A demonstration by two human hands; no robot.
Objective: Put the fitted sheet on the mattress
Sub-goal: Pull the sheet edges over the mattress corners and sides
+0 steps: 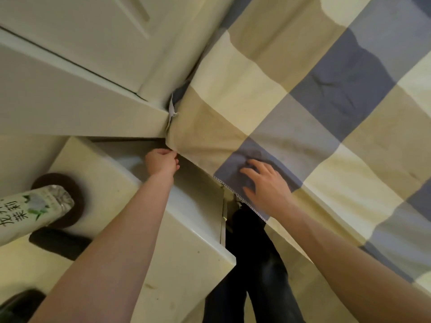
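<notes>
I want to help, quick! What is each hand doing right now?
Left hand: curled, pinching the fitted sheet at its corner.
Right hand: open, fingers spread flat on the sheet.

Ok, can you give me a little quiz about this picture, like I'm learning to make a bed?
1. True or false: the right hand lies flat on the fitted sheet.
2. Which hand pinches the sheet's corner? A) left hand B) right hand
3. Fill in: the sheet's squares are cream, tan and ____.
Key: 1 true; 2 A; 3 blue.
</notes>
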